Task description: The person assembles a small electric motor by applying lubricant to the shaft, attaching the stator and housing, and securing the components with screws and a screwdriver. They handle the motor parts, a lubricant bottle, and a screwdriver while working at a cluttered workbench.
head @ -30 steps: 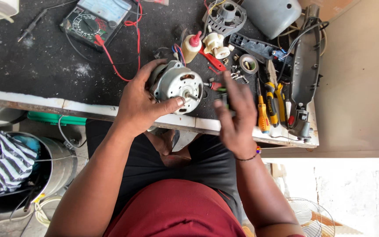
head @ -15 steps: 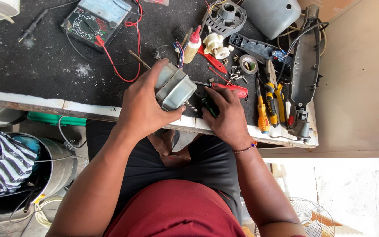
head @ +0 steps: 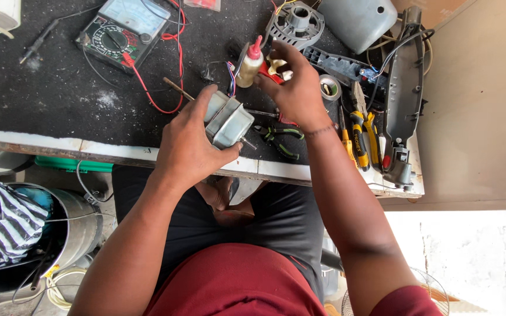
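Note:
My left hand grips a small grey fan motor near the front edge of the black-topped bench, its thin shaft pointing away to the upper left. My right hand reaches farther back and closes on a small red-and-cream item just right of a little oil bottle with a red nozzle. I cannot tell exactly what that item is. Green-handled pliers lie on the bench under my right wrist.
An analog multimeter with red leads lies at the back left. A grey round motor cover, grey housing, tape roll, yellow-handled screwdrivers and a long dark fan part crowd the right. A metal bucket with striped cloth stands below left.
My right hand left the tools by the motor and moved up and back to the oil bottle area. The motor has been turned from face-up onto its side in my left hand.

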